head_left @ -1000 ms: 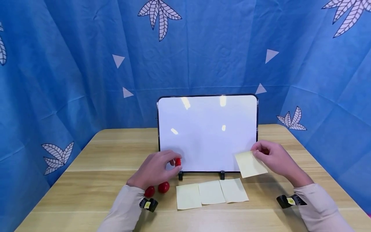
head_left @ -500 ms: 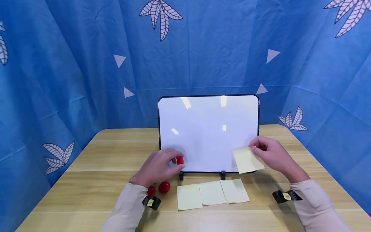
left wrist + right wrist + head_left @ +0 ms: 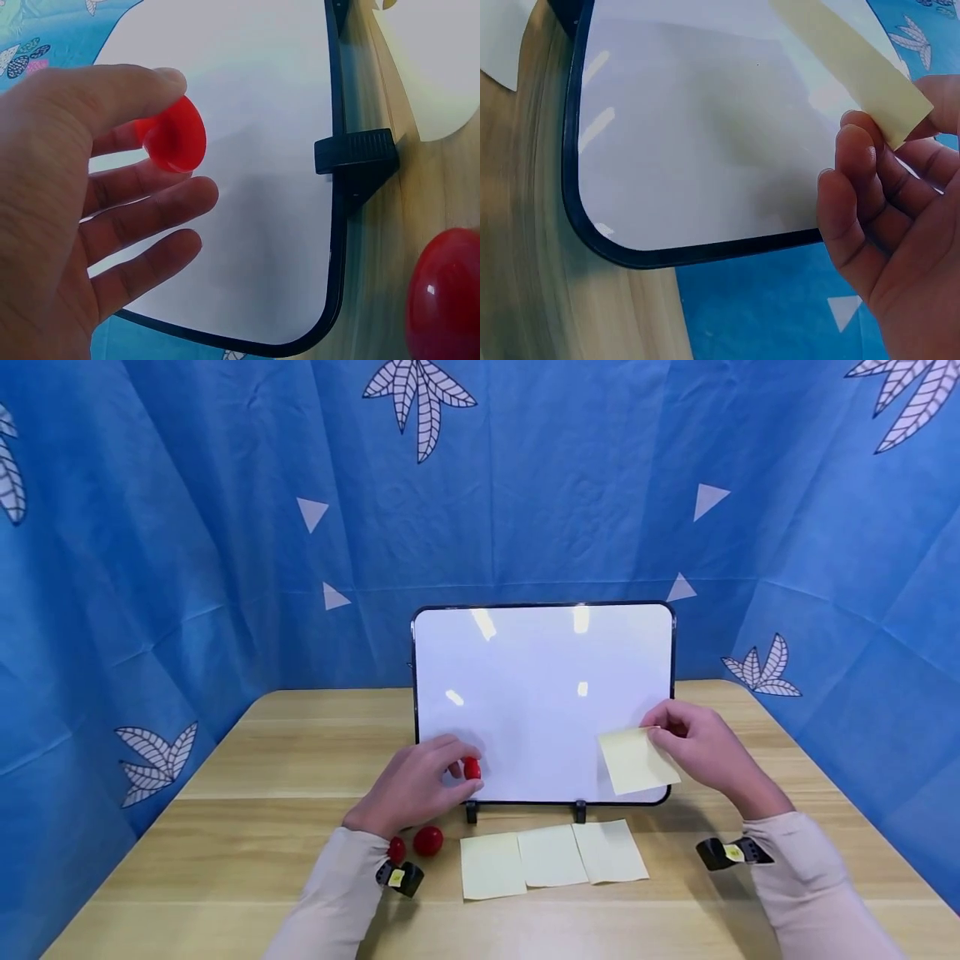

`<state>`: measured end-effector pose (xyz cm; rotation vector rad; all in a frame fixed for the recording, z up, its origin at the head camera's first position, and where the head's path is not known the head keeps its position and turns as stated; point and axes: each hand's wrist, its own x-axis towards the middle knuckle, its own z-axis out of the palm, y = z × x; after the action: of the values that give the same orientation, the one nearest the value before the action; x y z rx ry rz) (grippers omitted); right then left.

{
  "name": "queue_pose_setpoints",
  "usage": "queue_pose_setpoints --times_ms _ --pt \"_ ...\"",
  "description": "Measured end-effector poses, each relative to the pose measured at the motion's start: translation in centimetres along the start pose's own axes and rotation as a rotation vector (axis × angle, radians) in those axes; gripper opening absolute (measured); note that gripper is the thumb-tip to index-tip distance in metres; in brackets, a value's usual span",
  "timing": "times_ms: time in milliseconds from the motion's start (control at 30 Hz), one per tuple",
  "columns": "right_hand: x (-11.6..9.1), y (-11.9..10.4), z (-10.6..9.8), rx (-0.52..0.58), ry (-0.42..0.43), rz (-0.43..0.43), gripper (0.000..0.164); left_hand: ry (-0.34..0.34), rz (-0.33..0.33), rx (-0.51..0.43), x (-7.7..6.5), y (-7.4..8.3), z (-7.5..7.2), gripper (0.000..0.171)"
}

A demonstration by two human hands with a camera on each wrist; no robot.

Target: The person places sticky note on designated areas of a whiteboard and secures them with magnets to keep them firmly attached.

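Aloft, a yellow note [image 3: 636, 763] hung from the right hand [image 3: 701, 750], pinched at one corner in front of the whiteboard [image 3: 536, 693], while the left hand [image 3: 414, 783] pinched a red button [image 3: 472, 768] near its lower left, above the tabletop [image 3: 225, 860].

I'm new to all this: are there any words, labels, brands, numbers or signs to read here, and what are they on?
Readable text: none.
Too small and blurred to read: marks on the small yellow stickers, on the black devices at both wrists.
No writing visible: black-framed whiteboard, lifted pale yellow paper note, three pale yellow notes in a row.
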<state>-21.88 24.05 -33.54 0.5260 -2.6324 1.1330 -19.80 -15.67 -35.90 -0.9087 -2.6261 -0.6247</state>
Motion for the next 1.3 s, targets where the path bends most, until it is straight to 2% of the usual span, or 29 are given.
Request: queue_pose_setpoints --times_ms 233,467,767,1033,1300 --pt "0.4 -0.1 0.0 0.026 -0.002 0.010 0.009 0.003 -0.001 0.001 0.2 0.2 0.2 0.026" --pt "0.9 -0.3 -0.4 0.043 0.021 0.002 0.010 0.011 0.025 -0.002 0.5 0.4 0.1 0.023" --pt "1.5 -0.2 -0.9 0.054 0.034 -0.003 0.012 0.020 0.015 -0.021 0.9 0.3 0.1 0.024" --pt "1.8 -0.2 -1.2 0.077 0.054 0.028 0.016 0.017 -0.026 -0.063 1.2 0.6 0.3 0.025" --pt "2.2 -0.5 -1.2 0.086 0.099 0.026 0.017 -0.018 -0.064 -0.060 1.4 1.0 0.2 0.025"
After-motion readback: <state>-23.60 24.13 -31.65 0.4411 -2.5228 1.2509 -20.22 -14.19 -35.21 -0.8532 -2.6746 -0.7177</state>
